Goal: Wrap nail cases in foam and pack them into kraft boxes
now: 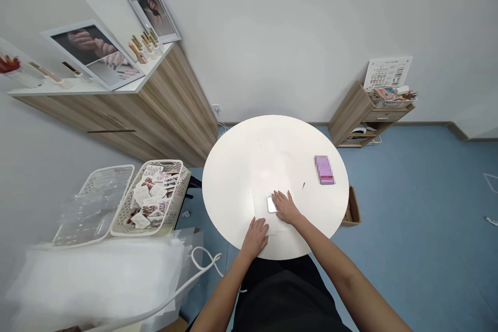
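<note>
A small white square piece with a greyish rim [271, 205] lies near the middle front of the round white table [233, 166]. My right hand [287, 209] rests over its right edge, fingers stretched out and partly covering it. Closer to the front edge, my left hand [256, 237] lies palm down on the table with its fingers extended and nothing visible in them. Faint straight edges around the white piece look like a clear sheet or film [260, 205] under the hands, though I cannot make it out fully.
A pixelated purple item [324, 170] and a small dark mark sit on the table's right side. At left are a basket of nail-set cards [155, 187], a basket of clear packaging [97, 202], and translucent sheets [101, 280] with a white cable. A cardboard box [353, 207] stands right.
</note>
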Available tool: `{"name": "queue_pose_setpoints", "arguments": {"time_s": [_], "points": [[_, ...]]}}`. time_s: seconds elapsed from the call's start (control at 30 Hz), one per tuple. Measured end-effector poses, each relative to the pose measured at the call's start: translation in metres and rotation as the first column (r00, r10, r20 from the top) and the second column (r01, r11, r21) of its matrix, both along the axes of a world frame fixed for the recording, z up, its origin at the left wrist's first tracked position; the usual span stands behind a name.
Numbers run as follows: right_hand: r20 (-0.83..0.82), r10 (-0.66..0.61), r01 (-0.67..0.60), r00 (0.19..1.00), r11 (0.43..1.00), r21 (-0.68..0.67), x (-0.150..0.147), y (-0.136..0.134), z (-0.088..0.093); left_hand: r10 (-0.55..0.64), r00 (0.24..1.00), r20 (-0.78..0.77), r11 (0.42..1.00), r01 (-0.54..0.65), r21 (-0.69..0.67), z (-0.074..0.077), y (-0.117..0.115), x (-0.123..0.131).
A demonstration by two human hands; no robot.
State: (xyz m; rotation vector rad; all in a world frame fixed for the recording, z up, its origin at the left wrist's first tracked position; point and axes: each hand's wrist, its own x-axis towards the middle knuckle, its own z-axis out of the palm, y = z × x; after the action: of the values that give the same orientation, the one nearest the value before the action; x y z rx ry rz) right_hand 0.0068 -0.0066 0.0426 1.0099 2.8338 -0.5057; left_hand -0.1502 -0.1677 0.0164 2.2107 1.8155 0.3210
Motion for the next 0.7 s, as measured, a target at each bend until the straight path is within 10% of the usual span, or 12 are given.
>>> {"name": "queue_pose_setpoints", "arguments": {"time_s": [0.43,0.7], "points": [[-0.185,-0.058,0.046,0.981,0.997,-0.065,0.084,-0.068,0.0,0.15,0.917,0.371,0.975,-0.075,-0.209,0.033,0.005,-0.007],[-0.29,-0.506,0.379,0.812,0.836,-0.398,0.054,-0.021,-0.003,0.38,0.822,0.423,0.923,-0.309,-0.228,0.045,0.036,-0.019]]}}
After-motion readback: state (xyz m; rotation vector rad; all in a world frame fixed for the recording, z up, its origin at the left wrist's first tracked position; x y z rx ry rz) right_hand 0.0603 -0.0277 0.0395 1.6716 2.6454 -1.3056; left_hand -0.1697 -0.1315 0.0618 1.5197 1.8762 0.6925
